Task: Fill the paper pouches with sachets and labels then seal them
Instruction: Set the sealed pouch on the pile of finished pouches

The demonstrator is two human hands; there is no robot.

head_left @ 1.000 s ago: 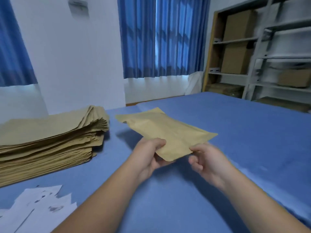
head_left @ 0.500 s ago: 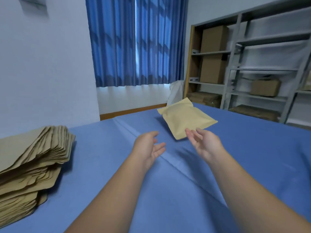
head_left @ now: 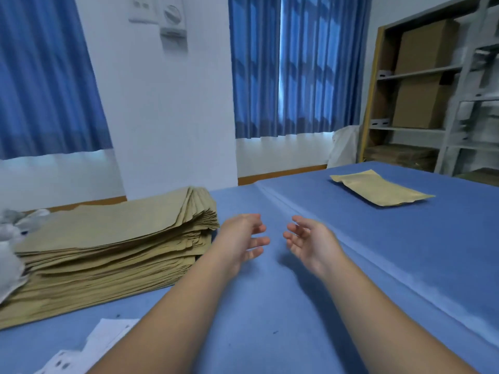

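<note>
Left hand (head_left: 241,238) and right hand (head_left: 310,242) hover empty, loose-fingered; best peel only the top pouch (head_left: 113,220) off the seemingly fanned stack (head_left: 108,268).

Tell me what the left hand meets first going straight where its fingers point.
Likely the right hand: fingers of the left hand aim across at its palm, a gap between. Depth unclear; if offset, only blue table cover.

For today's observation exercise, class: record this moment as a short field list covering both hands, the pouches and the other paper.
left hand: open, holding nothing, above the blue table
right hand: open, holding nothing, palm facing left
single pouch: flat on the table, far right, apart from both hands
pouch stack: on the table's left side
white sheets: near left, partly cut off
</note>
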